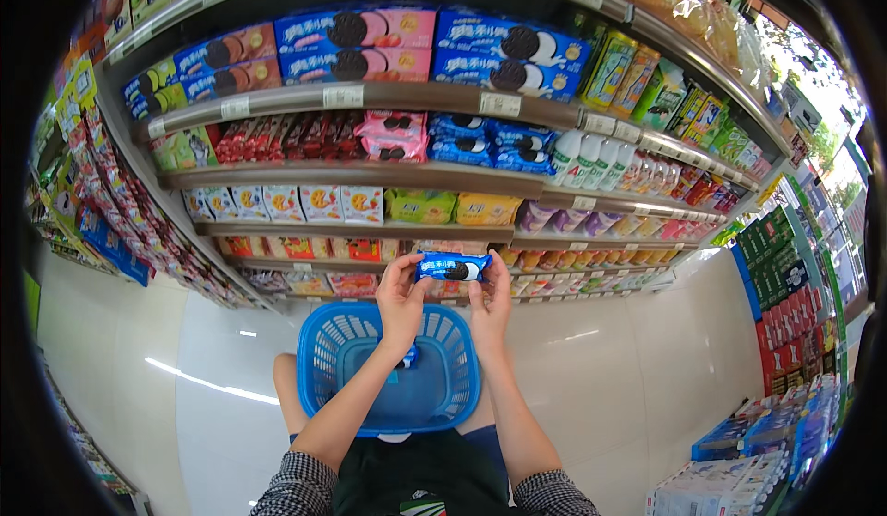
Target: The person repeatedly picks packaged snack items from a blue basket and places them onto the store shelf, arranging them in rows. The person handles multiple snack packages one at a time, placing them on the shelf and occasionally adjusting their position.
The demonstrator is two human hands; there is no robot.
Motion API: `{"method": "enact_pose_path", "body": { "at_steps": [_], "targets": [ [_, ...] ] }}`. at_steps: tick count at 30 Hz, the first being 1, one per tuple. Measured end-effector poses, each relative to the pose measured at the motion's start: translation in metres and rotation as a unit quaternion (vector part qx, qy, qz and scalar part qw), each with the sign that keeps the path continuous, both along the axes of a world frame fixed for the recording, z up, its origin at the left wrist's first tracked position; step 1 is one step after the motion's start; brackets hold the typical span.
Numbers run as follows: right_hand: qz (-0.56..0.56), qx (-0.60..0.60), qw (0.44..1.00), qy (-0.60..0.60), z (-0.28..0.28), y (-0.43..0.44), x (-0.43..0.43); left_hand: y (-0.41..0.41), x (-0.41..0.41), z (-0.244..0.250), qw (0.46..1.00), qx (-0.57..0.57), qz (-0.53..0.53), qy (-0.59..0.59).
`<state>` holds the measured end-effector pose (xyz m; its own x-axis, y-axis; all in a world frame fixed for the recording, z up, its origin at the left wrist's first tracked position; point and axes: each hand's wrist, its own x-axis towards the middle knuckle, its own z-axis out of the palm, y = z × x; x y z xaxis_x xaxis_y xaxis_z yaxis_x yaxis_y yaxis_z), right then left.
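Both hands hold a small blue packet of Oreo sandwich cookies [454, 268] level in front of the shelves. My left hand [402, 301] grips its left end, and my right hand [491, 308] grips its right end. Beneath my forearms a blue plastic shopping basket [305, 377] sits at my lap. Inside it lies another blue packet [410, 356], partly hidden by my left forearm. Similar blue packets [461, 149] are stacked on a shelf ahead, beside pink cookie packets [393, 136]. Larger blue Oreo boxes [509, 52] stand on the shelf above.
A curved-looking shelf unit [416, 175] full of snacks spans the front. White bottles [589, 159] stand right of the cookies. Hanging snack packets [114, 176] line the left side. Stacked boxes [776, 259] stand at the right on the glossy tiled floor [589, 377].
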<state>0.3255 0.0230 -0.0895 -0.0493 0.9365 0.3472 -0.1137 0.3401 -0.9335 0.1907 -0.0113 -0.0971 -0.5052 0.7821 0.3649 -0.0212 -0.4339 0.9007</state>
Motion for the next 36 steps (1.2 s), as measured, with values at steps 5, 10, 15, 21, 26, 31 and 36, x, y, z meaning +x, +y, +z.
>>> {"method": "enact_pose_path", "body": {
  "at_steps": [5,10,15,21,26,31,36],
  "targets": [
    [-0.090,0.108,0.990,-0.024,0.037,0.047,-0.006,0.040,-0.004,0.055,0.939,0.032,0.159,0.305],
    [-0.123,0.166,0.973,-0.100,0.073,0.093,-0.013,0.087,-0.013,0.094,0.933,0.066,0.157,0.316],
    [-0.137,0.200,0.958,-0.151,0.082,0.129,-0.028,0.119,-0.023,0.098,0.923,0.061,0.164,0.343],
    [-0.195,0.227,0.928,-0.220,0.082,0.151,-0.036,0.127,-0.025,0.087,0.919,0.045,0.139,0.366],
    [-0.222,0.243,0.912,-0.244,0.083,0.157,-0.041,0.131,-0.022,0.081,0.913,0.035,0.139,0.383],
    [-0.212,0.245,0.908,-0.265,0.085,0.165,-0.041,0.135,-0.018,0.086,0.896,0.012,0.152,0.417],
    [-0.210,0.253,0.900,-0.287,0.083,0.167,-0.037,0.131,-0.019,0.093,0.875,0.026,0.145,0.460]
  ]
}}
